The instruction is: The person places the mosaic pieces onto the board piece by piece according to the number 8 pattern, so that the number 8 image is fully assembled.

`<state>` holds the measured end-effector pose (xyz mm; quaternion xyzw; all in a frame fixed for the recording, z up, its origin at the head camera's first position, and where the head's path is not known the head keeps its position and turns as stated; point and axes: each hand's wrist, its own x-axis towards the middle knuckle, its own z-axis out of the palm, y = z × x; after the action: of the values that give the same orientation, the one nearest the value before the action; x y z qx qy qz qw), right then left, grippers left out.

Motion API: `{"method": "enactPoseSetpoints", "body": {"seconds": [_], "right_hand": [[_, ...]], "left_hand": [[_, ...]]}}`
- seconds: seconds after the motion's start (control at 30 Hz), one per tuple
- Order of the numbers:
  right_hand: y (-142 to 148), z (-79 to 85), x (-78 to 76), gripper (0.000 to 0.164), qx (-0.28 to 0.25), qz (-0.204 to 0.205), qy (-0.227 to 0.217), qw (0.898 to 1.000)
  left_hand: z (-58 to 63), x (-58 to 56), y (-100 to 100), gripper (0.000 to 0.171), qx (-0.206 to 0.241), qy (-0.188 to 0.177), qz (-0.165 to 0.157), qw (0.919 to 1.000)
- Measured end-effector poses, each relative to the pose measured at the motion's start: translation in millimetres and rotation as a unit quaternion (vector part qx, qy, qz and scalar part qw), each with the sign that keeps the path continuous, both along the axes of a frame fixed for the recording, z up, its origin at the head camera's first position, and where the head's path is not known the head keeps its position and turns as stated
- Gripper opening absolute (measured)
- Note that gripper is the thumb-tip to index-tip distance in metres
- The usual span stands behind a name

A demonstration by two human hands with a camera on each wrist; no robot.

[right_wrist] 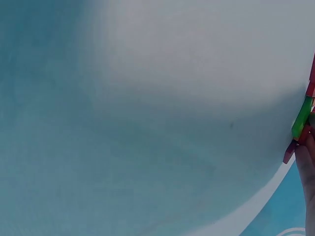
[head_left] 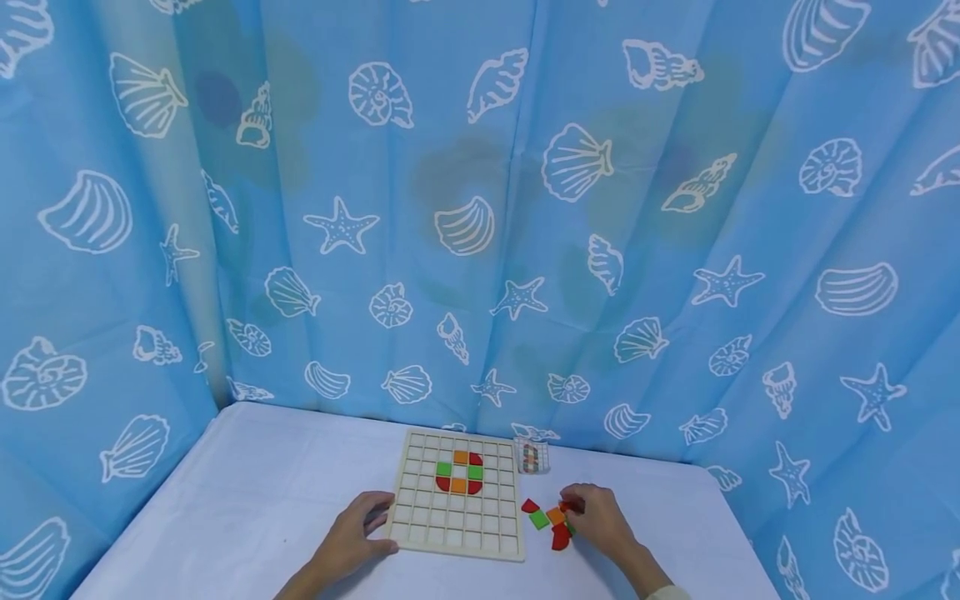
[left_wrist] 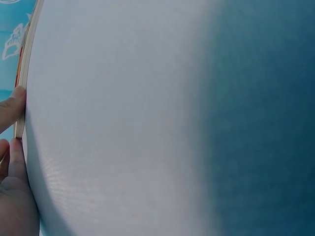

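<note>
A pale square grid board lies on the table, with a ring of red, orange and green tiles in its cells. My left hand holds the board at its near left corner, the thumb at the corner and the fingers along the left edge. In the left wrist view a finger touches the board's side. Over a loose cluster right of the board, my right hand pinches a red tile, partly hidden by the fingers. Beside it lie a green tile, an orange tile and red tiles.
A small pattern card lies by the board's far right corner. White cloth covers the table. A blue shell-print curtain hangs behind and at both sides.
</note>
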<state>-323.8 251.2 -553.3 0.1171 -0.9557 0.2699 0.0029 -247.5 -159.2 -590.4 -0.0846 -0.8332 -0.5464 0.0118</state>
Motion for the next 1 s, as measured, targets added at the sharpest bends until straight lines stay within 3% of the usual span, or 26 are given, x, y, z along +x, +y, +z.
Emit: {"method": "enactPoseSetpoints", "body": {"seconds": [0.2,0.4,0.77,1.0], "right_hand": [[-6.4,-1.2,-2.6,0.024,-0.004,0.009,0.019,1.0],[-32.5,1.3,-9.8,0.027,-0.023,0.027,0.041,0.999],[-98.6,3.0,-28.6,0.027,-0.036,0.124,0.097,0.987],[-139.8,9.0,-44.1,0.022,-0.048,0.186,0.111,0.975]], "left_hand": [[3.1,1.0,-1.2,0.075,-0.002,0.003,0.005,1.0],[3.6,1.5,-2.1,0.076,0.007,0.003,0.002,1.0],[-2.0,-0.2,-3.5,0.078,0.032,0.003,-0.033,0.9989],[-0.9,-0.7,-5.8,0.077,0.024,0.003,-0.026,0.9994]]}}
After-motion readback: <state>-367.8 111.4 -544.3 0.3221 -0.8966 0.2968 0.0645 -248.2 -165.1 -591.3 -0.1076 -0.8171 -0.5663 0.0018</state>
